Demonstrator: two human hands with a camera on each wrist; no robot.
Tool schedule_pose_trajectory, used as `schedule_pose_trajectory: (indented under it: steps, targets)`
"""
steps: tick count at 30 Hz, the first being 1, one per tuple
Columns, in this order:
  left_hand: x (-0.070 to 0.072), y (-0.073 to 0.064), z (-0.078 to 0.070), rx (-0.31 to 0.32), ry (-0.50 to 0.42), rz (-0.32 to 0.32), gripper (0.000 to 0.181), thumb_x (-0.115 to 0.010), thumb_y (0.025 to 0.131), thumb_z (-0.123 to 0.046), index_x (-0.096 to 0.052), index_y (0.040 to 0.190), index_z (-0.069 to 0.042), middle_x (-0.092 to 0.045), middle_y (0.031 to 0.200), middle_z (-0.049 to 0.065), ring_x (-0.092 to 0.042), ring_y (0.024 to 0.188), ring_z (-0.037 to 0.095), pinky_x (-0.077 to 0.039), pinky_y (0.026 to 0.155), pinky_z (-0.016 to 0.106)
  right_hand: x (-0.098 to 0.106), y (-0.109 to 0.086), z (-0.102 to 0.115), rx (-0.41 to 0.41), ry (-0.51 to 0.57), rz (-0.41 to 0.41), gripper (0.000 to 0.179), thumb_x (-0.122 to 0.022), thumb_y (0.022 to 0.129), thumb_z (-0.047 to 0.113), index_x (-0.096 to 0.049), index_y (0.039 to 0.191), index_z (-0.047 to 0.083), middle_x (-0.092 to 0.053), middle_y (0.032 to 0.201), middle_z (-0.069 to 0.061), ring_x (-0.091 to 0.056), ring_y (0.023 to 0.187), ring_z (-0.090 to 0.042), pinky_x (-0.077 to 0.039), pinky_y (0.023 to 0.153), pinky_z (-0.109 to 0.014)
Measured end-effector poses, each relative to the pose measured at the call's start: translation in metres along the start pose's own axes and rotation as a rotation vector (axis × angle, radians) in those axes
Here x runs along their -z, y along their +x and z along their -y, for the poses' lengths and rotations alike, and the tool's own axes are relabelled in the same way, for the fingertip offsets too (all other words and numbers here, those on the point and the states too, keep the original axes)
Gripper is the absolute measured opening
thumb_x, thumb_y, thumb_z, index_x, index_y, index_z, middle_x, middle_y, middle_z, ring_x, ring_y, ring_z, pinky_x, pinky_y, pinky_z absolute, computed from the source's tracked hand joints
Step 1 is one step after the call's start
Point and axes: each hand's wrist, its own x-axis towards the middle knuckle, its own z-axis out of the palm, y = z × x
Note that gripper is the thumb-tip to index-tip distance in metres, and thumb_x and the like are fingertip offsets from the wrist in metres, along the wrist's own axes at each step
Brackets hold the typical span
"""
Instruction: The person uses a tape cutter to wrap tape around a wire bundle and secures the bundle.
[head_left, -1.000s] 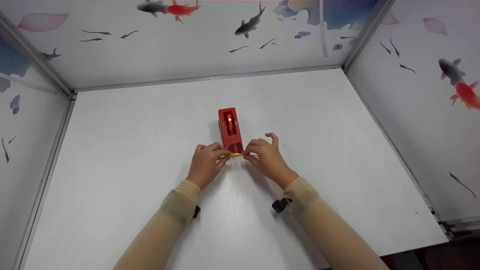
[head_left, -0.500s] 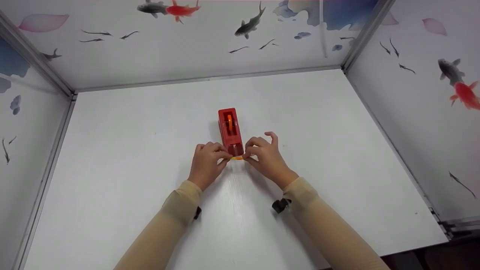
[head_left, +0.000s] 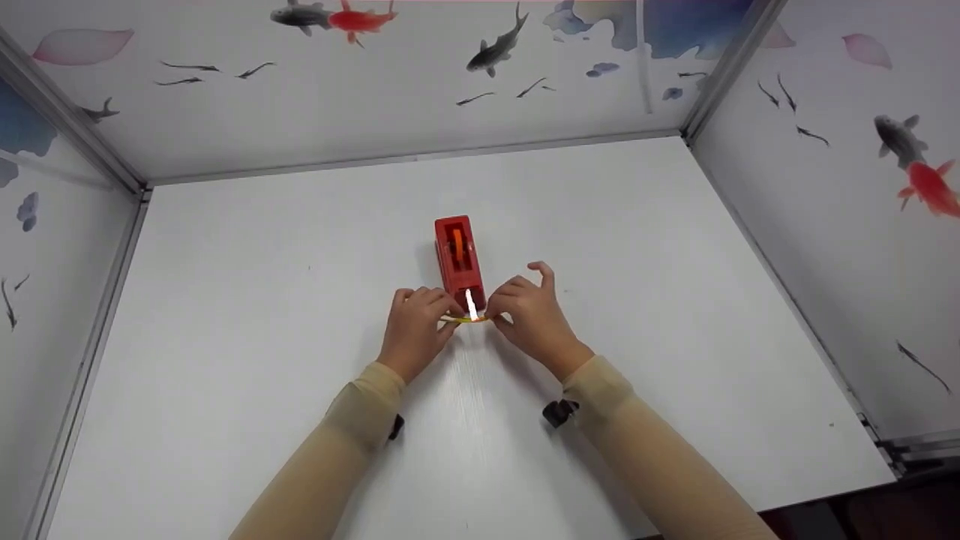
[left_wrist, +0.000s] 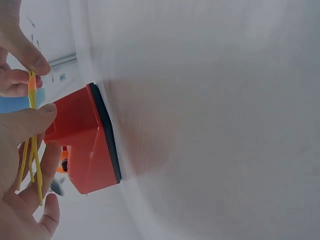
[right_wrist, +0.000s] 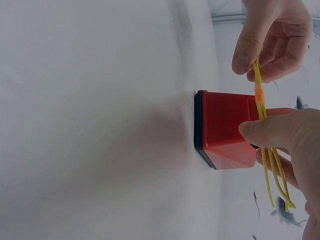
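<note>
My left hand (head_left: 415, 326) and right hand (head_left: 534, 315) pinch a bundle of thin yellow cords (head_left: 465, 320) between thumb and fingers, one at each side. Several loose cord ends (left_wrist: 37, 170) trail past the left palm in the left wrist view; others (right_wrist: 275, 175) hang by the right palm in the right wrist view. Between the hands, an orange band (right_wrist: 259, 95) surrounds the cords. Just beyond the fingertips stands a red tape dispenser (head_left: 459, 281) with an orange roll (head_left: 458, 246) inside. A shiny strip of tape (head_left: 470, 304) runs from its front end to the cords.
The dispenser stands on a white table (head_left: 262, 300). White panels (head_left: 420, 97) printed with fish rise at the back and both sides, with metal rails along their edges. Small black cameras (head_left: 559, 412) sit under the wrists.
Both hands have drawn the cords slightly toward the body, away from the dispenser. The tape strip between them now shows as a bright glare. The dispenser stays in place.
</note>
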Motion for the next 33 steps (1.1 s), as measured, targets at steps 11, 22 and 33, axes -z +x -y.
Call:
schedule_pose_trajectory:
  steps: [11,22,33]
  targets:
    - [0.0008,-0.0021,0.0002,-0.025,-0.043,-0.054,0.017,-0.089,0.082,-0.014,-0.075,0.092,-0.018,-0.074,0.099,-0.001,-0.066,0.094,0.020,-0.052,0.086,0.040,-0.0026,-0.0026,0.0044,-0.098,-0.003,0.087,0.018,-0.086,0.086,0.022,-0.082,0.103,0.025,-0.080,0.095,0.007,-0.068,0.095,-0.014,-0.023,0.114,-0.060]
    - [-0.0013,-0.0079,0.0034,-0.039,-0.216,0.015,0.016,-0.084,0.087,-0.012,-0.073,0.098,-0.014,-0.067,0.098,0.002,-0.069,0.087,0.016,-0.059,0.082,0.033,-0.0065,-0.0035,0.0025,-0.223,0.060,0.217,0.016,-0.075,0.096,0.028,-0.083,0.110,0.027,-0.070,0.099,0.003,-0.062,0.103,-0.020,-0.017,0.114,-0.064]
    - [0.0045,-0.0025,0.0019,0.039,-0.246,0.045,0.013,-0.079,0.091,-0.014,-0.074,0.103,-0.014,-0.069,0.099,0.002,-0.065,0.084,0.018,-0.057,0.079,0.035,-0.0076,-0.0020,0.0026,-0.261,0.134,0.214,0.011,-0.076,0.096,0.025,-0.083,0.104,0.023,-0.072,0.103,0.003,-0.062,0.109,-0.022,-0.014,0.116,-0.064]
